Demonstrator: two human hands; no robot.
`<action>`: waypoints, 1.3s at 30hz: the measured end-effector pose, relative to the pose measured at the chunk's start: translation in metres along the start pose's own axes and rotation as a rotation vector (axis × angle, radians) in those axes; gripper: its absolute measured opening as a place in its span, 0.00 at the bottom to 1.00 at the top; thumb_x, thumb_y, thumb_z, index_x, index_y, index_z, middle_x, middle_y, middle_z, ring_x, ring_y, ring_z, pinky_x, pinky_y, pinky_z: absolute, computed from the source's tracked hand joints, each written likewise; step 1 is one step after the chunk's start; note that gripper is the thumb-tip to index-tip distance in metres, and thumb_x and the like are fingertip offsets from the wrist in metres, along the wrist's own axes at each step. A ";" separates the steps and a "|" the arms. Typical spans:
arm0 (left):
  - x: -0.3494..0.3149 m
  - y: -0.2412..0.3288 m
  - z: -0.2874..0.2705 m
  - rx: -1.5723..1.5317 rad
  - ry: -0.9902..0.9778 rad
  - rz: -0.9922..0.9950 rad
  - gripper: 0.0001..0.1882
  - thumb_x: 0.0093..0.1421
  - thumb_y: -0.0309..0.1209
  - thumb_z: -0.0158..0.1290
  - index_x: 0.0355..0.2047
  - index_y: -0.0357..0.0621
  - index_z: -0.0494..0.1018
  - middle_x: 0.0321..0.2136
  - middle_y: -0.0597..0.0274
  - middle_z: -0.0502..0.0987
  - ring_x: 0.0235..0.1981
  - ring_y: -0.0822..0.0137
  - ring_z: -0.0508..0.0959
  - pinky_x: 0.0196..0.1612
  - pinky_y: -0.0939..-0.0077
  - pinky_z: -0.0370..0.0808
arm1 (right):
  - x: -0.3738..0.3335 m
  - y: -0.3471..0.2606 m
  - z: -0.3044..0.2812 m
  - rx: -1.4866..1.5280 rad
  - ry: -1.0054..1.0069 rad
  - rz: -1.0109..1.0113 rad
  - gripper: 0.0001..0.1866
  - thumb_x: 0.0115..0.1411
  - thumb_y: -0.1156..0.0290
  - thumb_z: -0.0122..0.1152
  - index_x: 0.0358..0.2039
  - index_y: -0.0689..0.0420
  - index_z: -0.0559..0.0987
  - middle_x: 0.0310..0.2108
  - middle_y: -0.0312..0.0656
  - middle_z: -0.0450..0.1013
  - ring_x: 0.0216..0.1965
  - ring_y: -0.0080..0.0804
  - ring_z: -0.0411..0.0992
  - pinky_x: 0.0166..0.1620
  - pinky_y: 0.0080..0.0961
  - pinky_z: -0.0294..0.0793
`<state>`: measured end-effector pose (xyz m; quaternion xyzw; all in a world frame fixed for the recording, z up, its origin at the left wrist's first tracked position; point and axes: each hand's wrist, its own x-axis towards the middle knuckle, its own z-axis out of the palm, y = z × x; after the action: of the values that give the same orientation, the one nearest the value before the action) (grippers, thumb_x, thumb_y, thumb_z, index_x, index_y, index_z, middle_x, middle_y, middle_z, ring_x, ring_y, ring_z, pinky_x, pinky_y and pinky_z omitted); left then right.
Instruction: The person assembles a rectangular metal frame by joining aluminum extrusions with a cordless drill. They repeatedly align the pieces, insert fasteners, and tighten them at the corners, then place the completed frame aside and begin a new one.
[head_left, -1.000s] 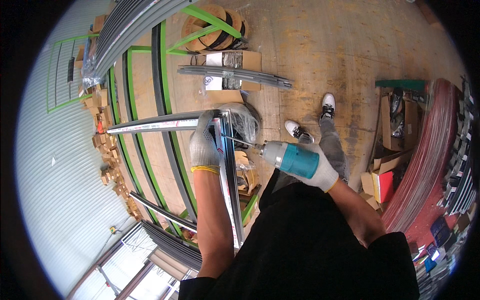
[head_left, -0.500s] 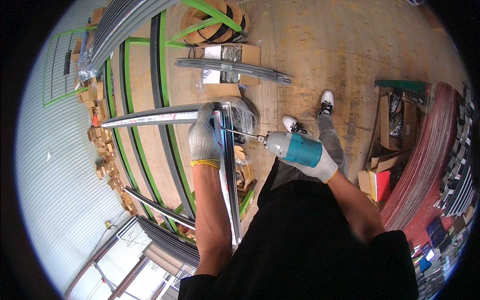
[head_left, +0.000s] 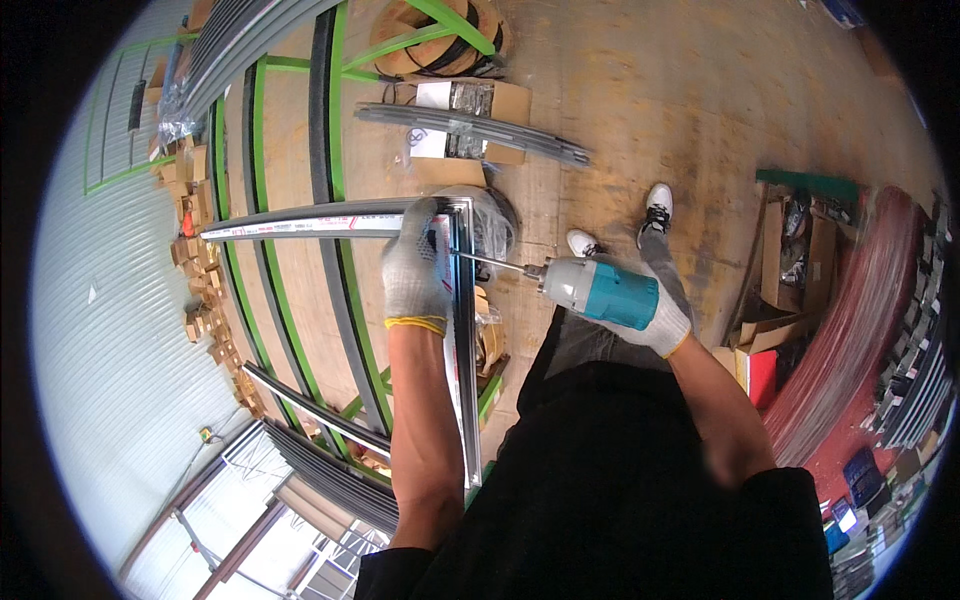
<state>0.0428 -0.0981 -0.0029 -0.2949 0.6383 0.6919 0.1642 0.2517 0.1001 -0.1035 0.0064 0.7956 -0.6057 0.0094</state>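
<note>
My left hand (head_left: 414, 270), in a white knit glove with a yellow cuff, is closed on the metal frame (head_left: 300, 222) just inside its corner. The frame is dark grey profile with white printed film along its inner faces. My right hand (head_left: 668, 325), gloved too, grips a teal and grey power screwdriver (head_left: 603, 291). Its long bit (head_left: 497, 263) points left and reaches the near side of the frame a little below the corner, beside my left fingers. Whether a screw sits at the tip is too small to tell. My right fingers are mostly hidden behind the tool.
Green rack bars with dark padding (head_left: 328, 130) run under the frame. Beyond it lie grey profiles (head_left: 475, 130) across an open cardboard box (head_left: 508, 110), and a cable spool (head_left: 395, 40). To the right are a bundle of reddish strands (head_left: 850, 320) and more boxes (head_left: 820, 260).
The whole view has shifted slightly. The frame corner and the power screwdriver sit a little further right in the picture, with both hands keeping their hold and the bit still at the frame.
</note>
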 end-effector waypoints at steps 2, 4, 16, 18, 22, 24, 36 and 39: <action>-0.003 0.000 0.001 0.021 0.016 -0.020 0.18 0.59 0.35 0.69 0.42 0.34 0.80 0.34 0.59 0.81 0.29 0.68 0.80 0.34 0.75 0.79 | 0.001 -0.003 -0.004 -0.025 -0.020 0.025 0.25 0.56 0.68 0.76 0.53 0.58 0.80 0.50 0.49 0.80 0.51 0.42 0.79 0.56 0.32 0.79; -0.003 0.000 0.001 0.041 0.027 -0.021 0.18 0.58 0.35 0.69 0.42 0.35 0.80 0.33 0.61 0.81 0.27 0.68 0.80 0.33 0.75 0.78 | 0.002 -0.007 -0.009 0.008 -0.015 0.063 0.26 0.56 0.70 0.76 0.54 0.60 0.80 0.51 0.49 0.80 0.52 0.41 0.79 0.57 0.32 0.78; -0.016 -0.003 0.000 -0.203 -0.058 -0.076 0.14 0.67 0.34 0.64 0.46 0.37 0.78 0.34 0.66 0.79 0.33 0.74 0.78 0.34 0.78 0.75 | 0.005 -0.015 -0.024 0.670 -0.027 0.481 0.27 0.57 0.79 0.72 0.58 0.61 0.77 0.51 0.41 0.81 0.50 0.28 0.80 0.55 0.26 0.79; -0.016 0.001 -0.002 -0.173 -0.062 -0.103 0.16 0.69 0.38 0.62 0.47 0.37 0.78 0.36 0.65 0.80 0.36 0.73 0.79 0.38 0.78 0.77 | 0.003 -0.017 -0.026 0.562 -0.044 0.473 0.23 0.61 0.79 0.68 0.58 0.63 0.77 0.51 0.43 0.80 0.49 0.29 0.80 0.53 0.26 0.81; -0.014 0.000 -0.008 -0.226 -0.032 -0.152 0.19 0.72 0.40 0.58 0.53 0.37 0.78 0.43 0.61 0.82 0.43 0.70 0.82 0.47 0.74 0.81 | 0.001 -0.024 -0.027 0.540 -0.013 0.515 0.25 0.58 0.82 0.70 0.58 0.64 0.77 0.51 0.43 0.80 0.48 0.29 0.80 0.52 0.26 0.82; -0.007 -0.003 -0.010 -0.317 0.017 -0.198 0.19 0.73 0.41 0.56 0.56 0.40 0.77 0.45 0.58 0.83 0.47 0.67 0.82 0.50 0.70 0.82 | 0.001 -0.026 -0.028 0.520 -0.020 0.504 0.26 0.58 0.82 0.70 0.58 0.64 0.77 0.51 0.43 0.80 0.48 0.30 0.80 0.51 0.27 0.82; -0.003 -0.001 -0.031 -0.560 0.014 -0.238 0.19 0.76 0.45 0.50 0.55 0.44 0.74 0.47 0.59 0.80 0.48 0.61 0.80 0.56 0.65 0.79 | -0.011 -0.015 -0.024 0.556 0.033 0.510 0.19 0.65 0.77 0.61 0.56 0.63 0.78 0.49 0.44 0.81 0.46 0.34 0.81 0.49 0.29 0.83; -0.009 0.003 -0.021 -0.530 -0.021 -0.211 0.21 0.73 0.45 0.55 0.55 0.41 0.76 0.44 0.53 0.83 0.42 0.60 0.83 0.46 0.67 0.84 | -0.011 -0.018 -0.022 0.736 0.068 0.508 0.17 0.68 0.79 0.58 0.56 0.63 0.78 0.49 0.44 0.80 0.46 0.34 0.81 0.49 0.28 0.83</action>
<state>0.0517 -0.1177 0.0047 -0.3853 0.3992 0.8166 0.1592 0.2619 0.1170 -0.0803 0.2244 0.5002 -0.8264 0.1285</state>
